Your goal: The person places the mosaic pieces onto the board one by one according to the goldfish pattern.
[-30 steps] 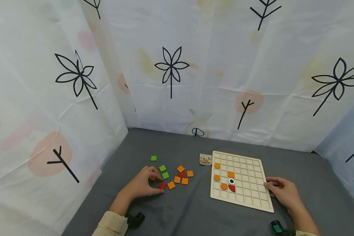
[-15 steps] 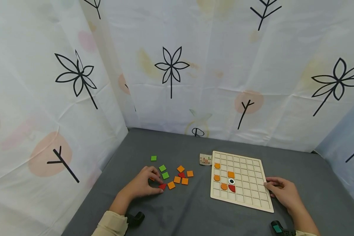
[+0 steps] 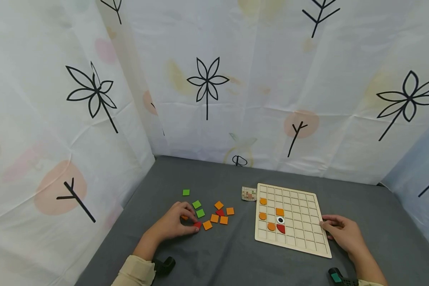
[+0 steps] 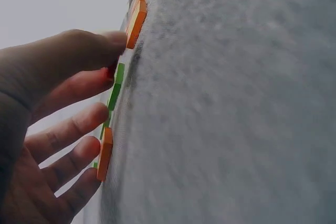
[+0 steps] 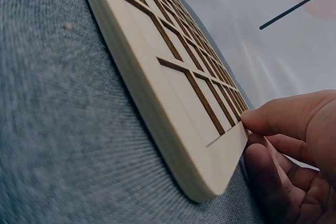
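Observation:
Between the thumb and index finger of my left hand (image 3: 175,221) is a red tile (image 3: 198,225), pinched at the near side of the loose pieces. Most of that tile is hidden by the fingers in the left wrist view. An orange tile (image 4: 105,154) lies by the other fingertips. On the right, a wooden grid board (image 3: 300,230) bears orange round pieces (image 3: 262,216), an orange square (image 3: 279,212), a white piece with a black ring (image 3: 280,220) and a red quarter-round piece (image 3: 280,228). My right hand (image 3: 343,232) grips the board's right edge, thumb on top.
Several orange square tiles (image 3: 223,220), green square tiles (image 3: 200,213) and another red piece (image 3: 220,212) lie loose on the grey tabletop (image 3: 228,254). A small patterned card (image 3: 249,194) lies against the board's left edge. Printed white cloth (image 3: 236,131) hangs behind the table.
My left thumb and index finger have closed on the red tile, which has shifted slightly and is now partly covered. The right hand and board stay in place.

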